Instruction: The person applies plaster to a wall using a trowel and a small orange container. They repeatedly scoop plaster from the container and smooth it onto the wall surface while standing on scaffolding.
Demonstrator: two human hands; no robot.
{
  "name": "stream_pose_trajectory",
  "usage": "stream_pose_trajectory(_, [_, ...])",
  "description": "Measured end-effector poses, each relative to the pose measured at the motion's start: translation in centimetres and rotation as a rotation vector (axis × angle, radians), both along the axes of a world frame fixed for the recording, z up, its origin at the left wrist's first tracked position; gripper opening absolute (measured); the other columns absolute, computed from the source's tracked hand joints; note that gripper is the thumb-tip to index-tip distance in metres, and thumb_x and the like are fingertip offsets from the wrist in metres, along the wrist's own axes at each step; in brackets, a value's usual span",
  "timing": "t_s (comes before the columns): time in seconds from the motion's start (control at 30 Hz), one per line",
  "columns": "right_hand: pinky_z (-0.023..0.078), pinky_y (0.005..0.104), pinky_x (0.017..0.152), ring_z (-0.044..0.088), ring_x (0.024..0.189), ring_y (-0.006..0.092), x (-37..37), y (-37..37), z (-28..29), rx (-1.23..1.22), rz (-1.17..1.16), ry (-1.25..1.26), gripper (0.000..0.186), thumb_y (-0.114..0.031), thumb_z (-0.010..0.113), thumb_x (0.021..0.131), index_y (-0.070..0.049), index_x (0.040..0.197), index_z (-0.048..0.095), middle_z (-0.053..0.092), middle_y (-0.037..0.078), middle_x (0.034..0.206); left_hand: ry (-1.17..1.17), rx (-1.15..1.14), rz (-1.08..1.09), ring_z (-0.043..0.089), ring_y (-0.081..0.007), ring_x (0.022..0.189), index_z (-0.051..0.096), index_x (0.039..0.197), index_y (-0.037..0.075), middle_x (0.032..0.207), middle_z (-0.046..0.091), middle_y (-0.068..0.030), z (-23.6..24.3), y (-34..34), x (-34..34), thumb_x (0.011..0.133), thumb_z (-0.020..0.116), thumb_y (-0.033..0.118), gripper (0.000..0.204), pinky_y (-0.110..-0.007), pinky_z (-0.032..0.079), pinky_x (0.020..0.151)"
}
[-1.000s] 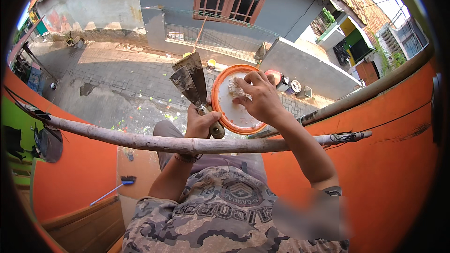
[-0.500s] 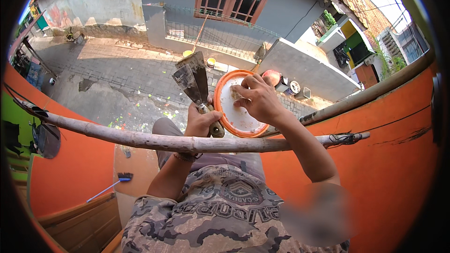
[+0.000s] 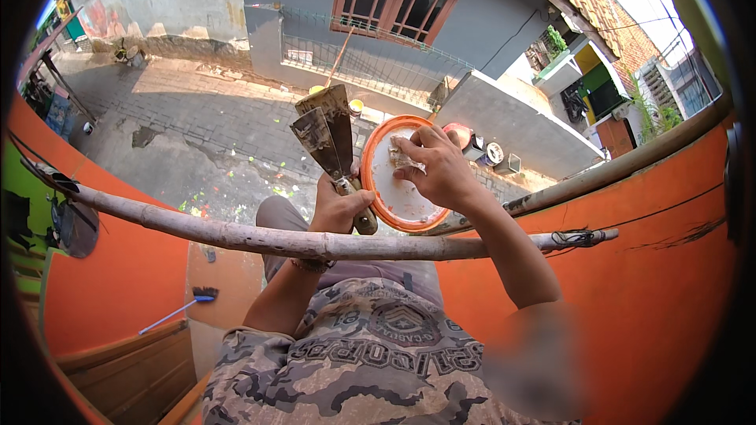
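Two dirty metal putty knives (image 3: 320,134), blades upward, are gripped in my left hand (image 3: 341,206), which is closed round their handles beside an orange-rimmed round lid (image 3: 398,205) with a white, stained inner face. The lid's left edge is at that hand; how it is held is partly hidden. My right hand (image 3: 437,165) is on the lid's face, fingers bent round a small crumpled, whitish-brown wad (image 3: 402,151), which I cannot make out clearly.
A bamboo pole (image 3: 205,231) crosses below my hands. A second pole (image 3: 583,177) runs along the orange wall (image 3: 630,307) at right. A blue broom (image 3: 169,315) is low at left. A paved lane (image 3: 181,134), buckets (image 3: 492,153) and a grey house (image 3: 496,24) lie beyond.
Since the earliest frame the view has shifted slightly, and the lid and my right hand sit a little lower. Both hands keep their grips, with the right fingers moving slightly on the lid.
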State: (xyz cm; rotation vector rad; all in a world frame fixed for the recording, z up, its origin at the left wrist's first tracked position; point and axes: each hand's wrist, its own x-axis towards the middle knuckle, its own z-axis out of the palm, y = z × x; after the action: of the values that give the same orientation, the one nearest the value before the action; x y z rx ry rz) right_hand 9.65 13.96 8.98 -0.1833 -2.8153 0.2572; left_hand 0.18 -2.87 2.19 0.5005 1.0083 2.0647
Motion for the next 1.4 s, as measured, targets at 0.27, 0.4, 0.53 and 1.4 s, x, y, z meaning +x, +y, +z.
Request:
stream_pose_trajectory(0.27, [0.035, 0.0358, 0.082, 0.052, 0.090, 0.0203, -0.1, 0.3, -0.3, -0.007, 0.107, 0.004, 0.033, -0.020, 0.077, 0.070, -0.011, 0.102, 0.070, 0.056, 0.002, 0.084, 0.004, -0.023, -0.012, 0.057, -0.0081, 0.069, 0.045, 0.093, 0.008, 0.082, 0.055, -0.0018, -0.2, 0.1, -0.3, 0.071, 0.063, -0.004, 0.031, -0.022, 0.048, 0.061])
stream_pose_trajectory(0.4, [0.036, 0.0364, 0.081, 0.052, 0.088, 0.0201, 0.0, 0.4, -1.1, 0.038, 0.167, 0.040, 0.032, -0.018, 0.076, 0.069, -0.011, 0.100, 0.070, 0.056, 0.002, 0.083, -0.042, -0.034, 0.001, 0.057, -0.0082, 0.067, 0.047, 0.095, 0.007, 0.081, 0.057, -0.0024, -0.1, 0.0, -0.2, 0.070, 0.065, -0.004, 0.032, -0.022, 0.048, 0.060])
stream_pose_trajectory(0.53, [0.037, 0.0366, 0.080, 0.053, 0.087, 0.0199, 0.2, 0.1, -1.1, 0.092, 0.179, 0.045, 0.031, -0.016, 0.076, 0.069, -0.012, 0.100, 0.070, 0.056, 0.001, 0.083, -0.070, -0.021, 0.023, 0.057, -0.0092, 0.068, 0.047, 0.095, 0.006, 0.082, 0.057, -0.0031, -0.5, 0.1, -0.2, 0.070, 0.064, -0.004, 0.032, -0.023, 0.049, 0.062])
stream_pose_trajectory(1.4, [0.035, 0.0345, 0.076, 0.053, 0.081, 0.0161, -1.2, -1.1, -1.2, 0.068, 0.089, 0.192, 0.008, -0.010, 0.072, 0.067, -0.015, 0.072, 0.072, 0.057, -0.004, 0.072, -0.060, -0.045, -0.030, 0.058, -0.0084, 0.064, 0.050, 0.097, 0.006, 0.080, 0.057, -0.0023, 1.1, -0.3, 0.0, 0.072, 0.063, 0.000, 0.029, -0.022, 0.048, 0.057])
